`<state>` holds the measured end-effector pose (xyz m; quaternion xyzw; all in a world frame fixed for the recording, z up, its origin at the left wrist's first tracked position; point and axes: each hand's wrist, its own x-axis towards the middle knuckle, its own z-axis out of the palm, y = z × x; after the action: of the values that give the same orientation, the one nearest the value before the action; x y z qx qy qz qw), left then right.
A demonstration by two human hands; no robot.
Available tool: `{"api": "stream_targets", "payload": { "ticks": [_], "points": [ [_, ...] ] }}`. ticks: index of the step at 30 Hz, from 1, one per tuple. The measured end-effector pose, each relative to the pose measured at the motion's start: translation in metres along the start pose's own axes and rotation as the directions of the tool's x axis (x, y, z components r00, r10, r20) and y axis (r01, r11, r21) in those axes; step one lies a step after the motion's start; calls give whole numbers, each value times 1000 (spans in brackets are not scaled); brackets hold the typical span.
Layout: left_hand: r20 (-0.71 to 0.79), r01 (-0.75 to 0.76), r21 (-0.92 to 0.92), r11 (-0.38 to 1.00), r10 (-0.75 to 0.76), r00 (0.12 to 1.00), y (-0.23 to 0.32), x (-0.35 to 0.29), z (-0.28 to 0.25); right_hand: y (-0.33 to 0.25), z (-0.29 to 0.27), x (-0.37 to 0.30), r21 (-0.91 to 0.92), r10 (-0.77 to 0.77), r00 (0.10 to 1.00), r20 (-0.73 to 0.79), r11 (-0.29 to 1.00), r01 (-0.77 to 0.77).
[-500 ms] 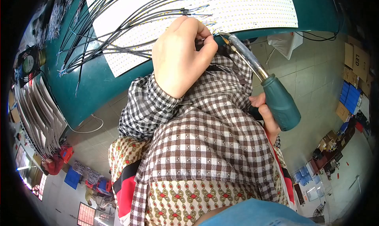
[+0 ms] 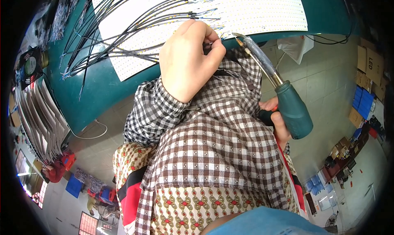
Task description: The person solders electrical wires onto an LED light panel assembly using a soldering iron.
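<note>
One soldering iron (image 2: 287, 101), one white panel (image 2: 246, 9) dotted with rows of tiny parts, and one loose bundle of thin black wires (image 2: 123, 34), too many to count, are what I have in front of me on the teal desk (image 2: 102, 87). At the left edge of the desk lies a stack of grey strips (image 2: 39, 116) and one small round fan (image 2: 30, 65). Cardboard boxes (image 2: 369, 62) and blue crates (image 2: 363, 101) stand on the floor to my right; I cannot see what is in them.

My left hand (image 2: 186, 62) is raised over the near edge of the panel, back of the hand toward me, fingers curled together and pinching a wire end (image 2: 211, 41) between thumb and forefinger. My right hand (image 2: 277, 122) is low by my side, closed around the green handle of the soldering iron, mostly hidden behind my checked sleeve (image 2: 213, 153). The iron slants up and to the left, its tip just beside the fingertips of my left hand, above the panel's lower edge.
</note>
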<state>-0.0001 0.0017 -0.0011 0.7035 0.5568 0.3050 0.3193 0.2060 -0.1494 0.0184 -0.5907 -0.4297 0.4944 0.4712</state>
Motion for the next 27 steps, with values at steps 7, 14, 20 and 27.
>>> {"api": "stream_targets", "payload": {
  "ticks": [7, 14, 20, 27],
  "points": [
    [-7, -12, 4, 1000, 12, 1000, 1, -4, 1, 1, 1, -3, 74, 16, 997, -77, 997, -10],
    [-13, -40, 14, 999, 41, 999, -2, -5, 8, 13, -7, 15, 316, -74, 993, -93, 944, 100],
    [96, -67, -10, 998, 67, 993, -4, -1, -9, 25, -18, 33, 331, -153, 987, -47, 930, 161],
    [339, -514, 57, 856, 468, 816, -7, -21, -74, 30, -22, 36, 345, -180, 980, -81, 918, 198]
  ]
}}
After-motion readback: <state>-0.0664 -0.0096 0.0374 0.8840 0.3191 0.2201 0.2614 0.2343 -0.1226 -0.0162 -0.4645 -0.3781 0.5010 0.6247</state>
